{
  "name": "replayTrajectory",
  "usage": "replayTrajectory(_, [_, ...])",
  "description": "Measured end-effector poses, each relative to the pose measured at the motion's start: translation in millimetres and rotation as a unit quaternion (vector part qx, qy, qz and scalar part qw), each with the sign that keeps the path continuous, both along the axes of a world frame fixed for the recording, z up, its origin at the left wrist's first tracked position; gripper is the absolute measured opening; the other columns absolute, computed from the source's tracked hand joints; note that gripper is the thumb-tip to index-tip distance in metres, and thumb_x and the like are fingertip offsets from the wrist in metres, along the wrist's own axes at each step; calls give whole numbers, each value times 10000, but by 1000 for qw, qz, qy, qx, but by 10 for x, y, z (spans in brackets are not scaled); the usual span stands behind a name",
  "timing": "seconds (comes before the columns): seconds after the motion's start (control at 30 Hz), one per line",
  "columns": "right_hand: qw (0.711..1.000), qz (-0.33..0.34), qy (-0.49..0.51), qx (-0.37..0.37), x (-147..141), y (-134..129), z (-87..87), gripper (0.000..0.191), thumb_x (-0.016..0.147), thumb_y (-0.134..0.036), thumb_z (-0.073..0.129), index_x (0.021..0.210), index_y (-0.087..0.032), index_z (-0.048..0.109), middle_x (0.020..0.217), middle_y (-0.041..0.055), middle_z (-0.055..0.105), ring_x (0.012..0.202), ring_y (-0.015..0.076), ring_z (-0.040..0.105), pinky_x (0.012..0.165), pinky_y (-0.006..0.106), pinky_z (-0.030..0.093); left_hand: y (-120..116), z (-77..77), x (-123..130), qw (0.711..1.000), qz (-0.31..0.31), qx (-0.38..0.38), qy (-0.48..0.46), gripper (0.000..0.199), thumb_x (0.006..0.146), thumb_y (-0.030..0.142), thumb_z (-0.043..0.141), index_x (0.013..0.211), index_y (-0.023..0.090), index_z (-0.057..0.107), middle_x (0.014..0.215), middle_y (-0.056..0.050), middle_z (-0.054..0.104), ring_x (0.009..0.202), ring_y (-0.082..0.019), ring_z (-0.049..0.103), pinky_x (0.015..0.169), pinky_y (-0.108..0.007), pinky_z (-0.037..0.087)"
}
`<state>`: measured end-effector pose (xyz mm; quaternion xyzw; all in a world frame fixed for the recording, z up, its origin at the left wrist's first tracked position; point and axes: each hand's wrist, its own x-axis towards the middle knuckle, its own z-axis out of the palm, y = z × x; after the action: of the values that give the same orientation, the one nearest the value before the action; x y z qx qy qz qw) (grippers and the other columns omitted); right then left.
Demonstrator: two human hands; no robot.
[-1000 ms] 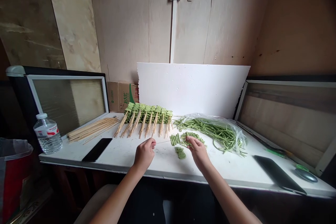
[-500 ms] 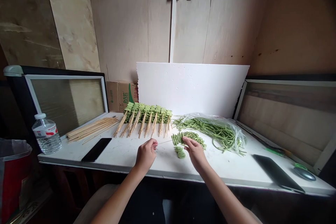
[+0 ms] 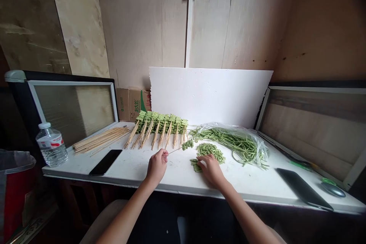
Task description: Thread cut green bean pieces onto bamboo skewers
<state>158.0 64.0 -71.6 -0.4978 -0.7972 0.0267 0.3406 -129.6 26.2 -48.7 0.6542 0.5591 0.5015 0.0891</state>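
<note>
1. The white table (image 3: 128, 167) spans the view; 12 o'clock points away from the person. At 12 stands a white foam board (image 3: 211, 95).
2. Toward 1 o'clock lie long green beans (image 3: 225, 139), partly inside a clear plastic bag (image 3: 259, 145).
3. Between 11 and 12, a stack of filled skewers (image 3: 160, 122) has its sticks pointing back to the person; bare skewers (image 3: 100, 140) lie near 11.
4. The left hand (image 3: 156, 166) has its fingers closed on the held skewer (image 3: 175, 150), whose long axis runs between 2 and 3 o'clock, with bean pieces (image 3: 188, 145) at the far end.
5. The right hand (image 3: 213, 170) has bent fingers; whether they grip anything I cannot tell. A pile of cut beans (image 3: 213, 151) is at its 12.
6. Smallest is the short row of pieces (image 3: 195, 165), at 7 to 8 o'clock from the right fingertips, nearer that hand than the left. Its pieces lie roughly crosswise, about 3 to 9.
</note>
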Motion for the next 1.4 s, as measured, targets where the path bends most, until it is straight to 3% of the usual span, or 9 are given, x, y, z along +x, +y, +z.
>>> replayTrajectory(0.17, [1000, -4, -7, 19, -3, 29, -20, 242, 938, -213, 585, 1029, -227, 808, 979, 97, 749, 969, 315, 579, 837, 386, 446, 4, -31, 17, 1000, -11, -1, 5, 208, 958, 183, 424, 881, 211, 615, 673, 8, 612, 639, -163, 574, 638, -245, 394])
replayTrajectory(0.4, [998, 6, 34, 43, -31, 75, -117, 364, 938, -157, 479, 1121, -210, 789, 942, 123, 695, 922, 307, 556, 821, 417, 453, -5, -63, 34, 1000, -19, -14, 6, 239, 970, 198, 409, 872, 211, 627, 668, 5, 614, 629, -164, 568, 629, -246, 397])
replayTrajectory(0.57, [984, 13, 176, 28, 18, 139, -55, 395, 1006, -419, 457, 1058, -193, 778, 941, 135, 637, 899, 300, 588, 811, 450, 496, -5, -49, 36, 1000, -20, -15, -5, 236, 964, 209, 416, 868, 208, 632, 663, 2, 616, 629, -167, 576, 637, -252, 408])
replayTrajectory(0.67, [960, -2, 279, -26, 57, 147, 70, 484, 923, -632, 572, 1005, -195, 762, 981, 136, 670, 902, 303, 617, 806, 459, 517, -1, -41, 37, 1000, -21, -12, -7, 235, 962, 222, 418, 861, 209, 630, 656, 2, 612, 627, -170, 579, 639, -254, 408])
replayTrajectory(0.77, [928, 9, 363, -86, 76, 97, 231, 540, 832, -708, 664, 1006, -205, 755, 1034, 129, 724, 946, 309, 645, 788, 426, 525, -4, -38, 37, 1000, -20, -10, -7, 235, 961, 230, 420, 860, 212, 632, 658, 0, 615, 631, -174, 585, 636, -255, 407])
replayTrajectory(0.93, [862, 41, 479, -159, 95, 7, 441, 541, 745, -675, 791, 1015, -207, 795, 999, 111, 762, 963, 292, 664, 704, 335, 507, -17, -48, 25, 1000, -16, -6, 13, 238, 977, 238, 415, 866, 216, 624, 680, -5, 631, 644, -177, 597, 646, -260, 408])
replayTrajectory(1.13, [760, 85, 599, -236, 134, 16, 481, 462, 674, -563, 901, 965, -216, 808, 1002, 84, 755, 856, 210, 655, 613, 260, 482, -33, -63, 34, 999, -16, -17, 42, 219, 984, 232, 420, 886, 220, 615, 719, -12, 662, 680, -182, 617, 666, -268, 417])
replayTrajectory(1.4, [732, 155, 607, -269, 134, 8, 465, 334, 748, -471, 876, 980, -258, 766, 986, 48, 746, 844, 191, 660, 654, 268, 530, -55, -34, 47, 999, -4, -19, 50, 221, 980, 193, 421, 896, 219, 624, 724, -11, 670, 685, -181, 622, 666, -264, 421])
